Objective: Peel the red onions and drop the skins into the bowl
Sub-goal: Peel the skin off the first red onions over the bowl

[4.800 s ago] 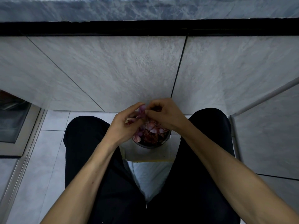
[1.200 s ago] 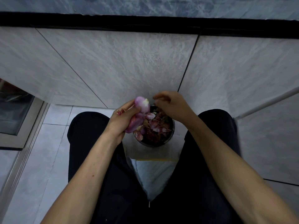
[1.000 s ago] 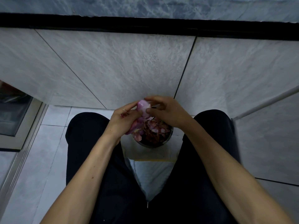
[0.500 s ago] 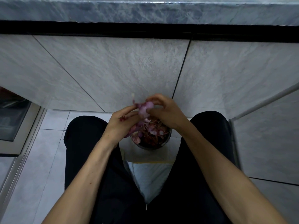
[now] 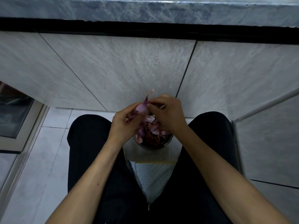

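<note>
A grey marbled tiled wall (image 5: 123,73) fills the upper view, with a stone counter edge (image 5: 145,8) and a black strip above it; the camera has tipped slightly since half a second ago, so the strip sits a little lower in the view. Below, a person sits with black trousers (image 5: 90,151) spread either side of a pale floor (image 5: 38,159), knees framing the work as before.

The bowl (image 5: 152,147) stands on the floor between the knees, where it stood in every earlier frame, heaped with purple and brown skins (image 5: 155,130). Its far rim is hidden behind the hands.

The left hand (image 5: 124,125) hovers over the bowl's left edge, fingers curled round the onion (image 5: 140,108), holding it from below and from the side. The right hand (image 5: 168,113) meets it from the right, thumb and fingertips pinching the onion's top, at the base of a thin strip of skin (image 5: 148,96) that now stands up and away above the knuckles. Half a second ago that strip was shorter and closer to the onion; a second ago it did not show, and the onion's pale peeled top was plain to see. Just over a second ago the right hand was apart from the onion, over the bowl; now both hands are closed on it, touching each other above the bowl's far side.
</note>
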`<action>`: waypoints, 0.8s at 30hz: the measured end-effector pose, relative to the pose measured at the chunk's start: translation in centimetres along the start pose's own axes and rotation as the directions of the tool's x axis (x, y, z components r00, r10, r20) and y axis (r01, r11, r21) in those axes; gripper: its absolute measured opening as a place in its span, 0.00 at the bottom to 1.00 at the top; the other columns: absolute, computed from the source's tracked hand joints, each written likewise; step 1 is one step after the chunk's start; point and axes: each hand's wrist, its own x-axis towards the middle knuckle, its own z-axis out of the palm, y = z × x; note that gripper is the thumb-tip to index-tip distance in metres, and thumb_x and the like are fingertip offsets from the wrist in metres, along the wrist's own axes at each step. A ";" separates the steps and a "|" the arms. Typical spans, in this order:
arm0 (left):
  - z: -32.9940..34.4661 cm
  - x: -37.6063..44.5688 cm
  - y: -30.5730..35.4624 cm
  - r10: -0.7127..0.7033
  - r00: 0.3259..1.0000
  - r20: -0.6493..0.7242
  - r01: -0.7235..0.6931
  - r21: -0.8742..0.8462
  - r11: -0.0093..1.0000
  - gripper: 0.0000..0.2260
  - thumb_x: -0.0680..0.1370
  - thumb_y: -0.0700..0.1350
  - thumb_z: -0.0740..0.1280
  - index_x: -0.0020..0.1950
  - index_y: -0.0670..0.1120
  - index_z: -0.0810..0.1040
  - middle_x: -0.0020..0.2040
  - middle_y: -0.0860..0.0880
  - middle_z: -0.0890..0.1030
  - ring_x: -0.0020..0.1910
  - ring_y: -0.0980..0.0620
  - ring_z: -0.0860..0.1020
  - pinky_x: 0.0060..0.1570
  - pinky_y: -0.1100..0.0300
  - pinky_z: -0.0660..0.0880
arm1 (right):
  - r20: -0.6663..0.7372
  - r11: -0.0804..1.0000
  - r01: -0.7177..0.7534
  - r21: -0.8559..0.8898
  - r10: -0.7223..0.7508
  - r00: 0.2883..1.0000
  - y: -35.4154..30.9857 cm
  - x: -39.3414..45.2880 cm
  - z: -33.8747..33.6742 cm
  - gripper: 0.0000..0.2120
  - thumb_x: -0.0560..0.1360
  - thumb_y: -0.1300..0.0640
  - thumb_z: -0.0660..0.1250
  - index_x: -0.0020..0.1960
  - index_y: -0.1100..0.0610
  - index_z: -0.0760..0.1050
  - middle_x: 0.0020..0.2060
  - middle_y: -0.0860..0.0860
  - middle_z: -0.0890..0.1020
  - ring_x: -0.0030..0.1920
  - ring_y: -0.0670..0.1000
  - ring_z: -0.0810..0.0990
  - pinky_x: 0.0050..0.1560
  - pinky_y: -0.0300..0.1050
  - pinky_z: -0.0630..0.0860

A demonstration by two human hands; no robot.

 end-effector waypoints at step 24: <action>-0.5 0.3 0.7 -0.319 0.937 0.143 0.348 -0.304 0.887 0.10 0.80 0.39 0.67 0.58 0.49 0.84 0.37 0.44 0.85 0.33 0.54 0.81 0.35 0.64 0.77 | 0.185 0.672 -0.527 0.521 0.514 0.838 -0.5 0.2 -1.7 0.07 0.75 0.68 0.67 0.41 0.65 0.82 0.30 0.55 0.82 0.32 0.49 0.80 0.36 0.40 0.79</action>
